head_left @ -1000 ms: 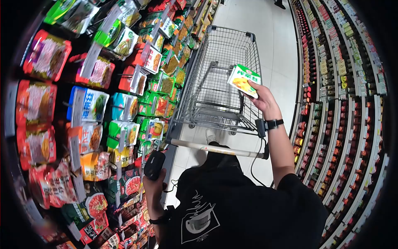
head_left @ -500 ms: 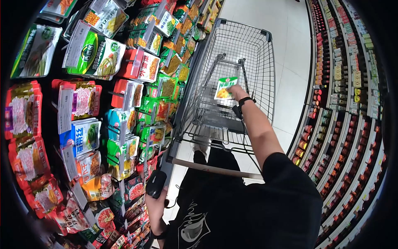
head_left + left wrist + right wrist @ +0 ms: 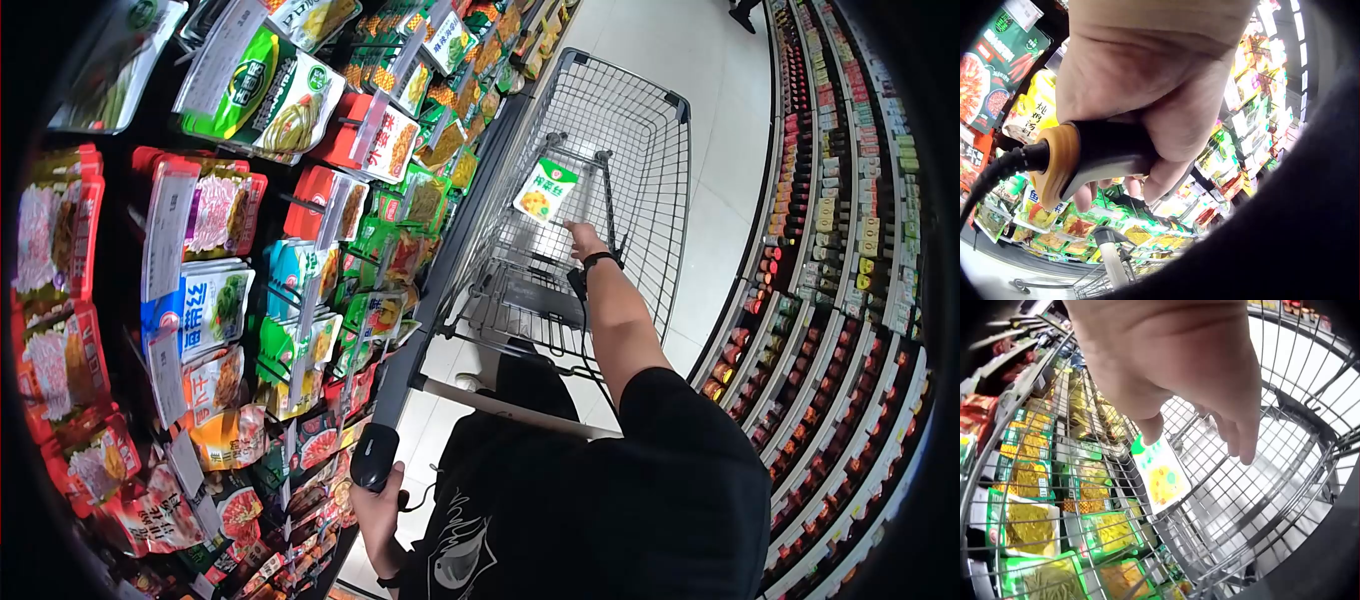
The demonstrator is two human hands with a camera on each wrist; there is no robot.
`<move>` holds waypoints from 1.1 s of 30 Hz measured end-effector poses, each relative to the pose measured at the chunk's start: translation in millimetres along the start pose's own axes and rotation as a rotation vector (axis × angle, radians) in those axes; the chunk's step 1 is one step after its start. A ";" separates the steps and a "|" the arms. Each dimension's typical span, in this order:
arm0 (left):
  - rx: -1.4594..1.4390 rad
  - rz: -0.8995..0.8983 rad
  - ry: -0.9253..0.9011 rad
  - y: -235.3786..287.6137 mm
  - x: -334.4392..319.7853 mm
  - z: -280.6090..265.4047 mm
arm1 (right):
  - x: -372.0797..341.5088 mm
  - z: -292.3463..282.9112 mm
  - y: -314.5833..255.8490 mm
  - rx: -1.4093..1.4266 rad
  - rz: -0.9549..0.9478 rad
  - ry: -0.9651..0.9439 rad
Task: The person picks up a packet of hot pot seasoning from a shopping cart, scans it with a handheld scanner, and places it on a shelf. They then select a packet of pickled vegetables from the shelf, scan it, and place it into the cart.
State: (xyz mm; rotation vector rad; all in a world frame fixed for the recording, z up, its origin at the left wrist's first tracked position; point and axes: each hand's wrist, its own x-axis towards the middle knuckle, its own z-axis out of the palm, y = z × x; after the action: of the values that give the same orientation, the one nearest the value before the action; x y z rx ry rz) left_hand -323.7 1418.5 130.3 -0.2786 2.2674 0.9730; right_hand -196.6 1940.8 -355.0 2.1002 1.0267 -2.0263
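My left hand grips a black handheld barcode scanner beside the shelf. In the left wrist view its orange-ringed end carries a black cable, and my fingers wrap round the handle. My right hand reaches over the shopping cart with its fingers loosely extended and nothing in its grasp. Just beyond the fingertips, a white and green food packet lies inside the cart basket near its shelf-side wall. The right wrist view shows my thumb overlapping the packet's green top.
On the left, shelves hold hanging food packets, such as a blue one and a green one. Shelves of jars curve along the right. The cart's handlebar crosses before my body; someone's foot shows far ahead.
My right hand has carried the packet from the cart's right side over the basket and let go of it. The left hand keeps hold of the scanner, slightly lower in view.
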 end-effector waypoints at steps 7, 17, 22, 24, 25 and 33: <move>0.013 0.122 -0.077 -46.7 -13.3 -20.7 | -62.2 -23.3 14.9 -0.564 -0.363 -0.072; -0.142 0.245 -0.057 -129.3 -72.7 -60.5 | -325.7 -76.9 37.0 -0.846 -1.040 0.105; -0.307 0.182 -0.075 -208.4 -87.0 -71.9 | -442.4 -62.4 121.0 -0.772 -1.185 0.035; -0.324 0.109 -0.096 -233.3 -93.6 -75.8 | -455.6 -64.1 159.3 -0.958 -1.423 0.001; -0.314 0.080 -0.106 -243.3 -97.3 -77.5 | -457.5 -65.3 175.5 -1.037 -1.491 -0.022; -0.367 0.100 -0.131 -292.2 -127.1 -80.6 | -428.4 -71.7 222.1 -1.336 -1.138 0.078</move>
State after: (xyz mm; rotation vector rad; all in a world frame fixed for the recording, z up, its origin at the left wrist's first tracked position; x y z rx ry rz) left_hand -141.0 1148.9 85.8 -0.2500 1.9915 1.4185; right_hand 6.3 1621.8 -46.5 0.8281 2.8035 -0.6377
